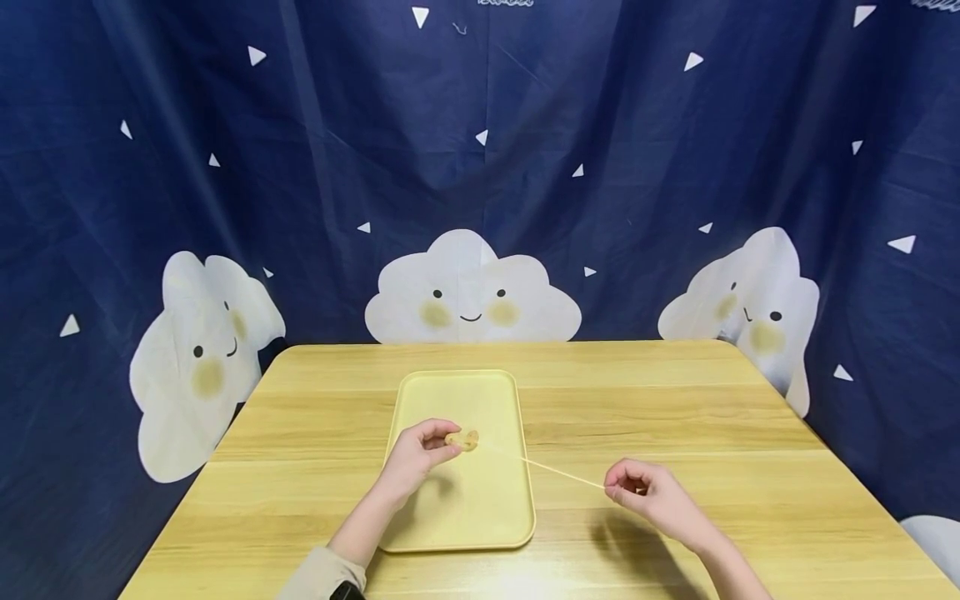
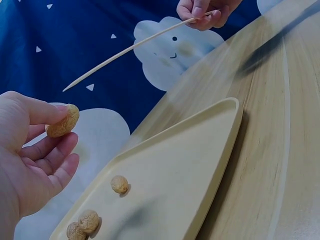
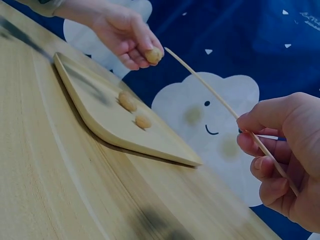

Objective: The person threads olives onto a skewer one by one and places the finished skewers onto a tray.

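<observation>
My left hand (image 1: 420,454) is over the tan tray (image 1: 480,517), pinching a small, wrinkled tan ball (image 2: 65,121) between thumb and fingers. To the right of the tray, my right hand (image 1: 652,496) holds a thin wooden skewer (image 3: 215,92), its blunt end running back toward the palm. The skewer's pointed tip is aimed at the ball in the left hand, with a small gap between them in both wrist views. Lower in the left wrist view, a single ball (image 2: 119,184) sits on the tray, and a pair of balls (image 2: 88,221) lies close together.
The tray lies on a light wood-grain table (image 1: 675,417), left of its middle. Behind the table hangs a dark blue curtain (image 1: 480,167) with white clouds and triangles. A dark band (image 1: 347,591) is on the left wrist.
</observation>
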Tool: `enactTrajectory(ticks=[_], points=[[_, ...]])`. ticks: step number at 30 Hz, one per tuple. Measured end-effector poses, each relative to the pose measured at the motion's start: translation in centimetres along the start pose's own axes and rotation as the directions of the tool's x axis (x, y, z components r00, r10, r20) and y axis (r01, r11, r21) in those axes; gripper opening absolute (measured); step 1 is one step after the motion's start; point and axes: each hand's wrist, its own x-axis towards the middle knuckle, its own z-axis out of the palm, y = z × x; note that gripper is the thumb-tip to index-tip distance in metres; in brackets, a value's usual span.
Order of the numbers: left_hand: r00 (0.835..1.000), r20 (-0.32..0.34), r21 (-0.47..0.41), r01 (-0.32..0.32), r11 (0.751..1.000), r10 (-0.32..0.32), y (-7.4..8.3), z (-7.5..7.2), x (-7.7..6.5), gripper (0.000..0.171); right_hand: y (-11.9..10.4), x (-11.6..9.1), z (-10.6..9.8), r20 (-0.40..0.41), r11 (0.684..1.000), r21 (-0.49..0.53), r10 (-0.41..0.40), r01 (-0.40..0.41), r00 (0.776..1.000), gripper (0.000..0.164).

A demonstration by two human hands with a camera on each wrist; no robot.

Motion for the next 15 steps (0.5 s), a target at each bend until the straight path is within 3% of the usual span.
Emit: enactTrajectory(ticks=[15], points=[[1.0,0.012,0.013,-0.008,1.0,0.008,-0.15,0.08,-0.23,0.03,0.22,0.2,0.35,0.002,0.998,-0.059,-0.006,0.006,1.0,0.009]])
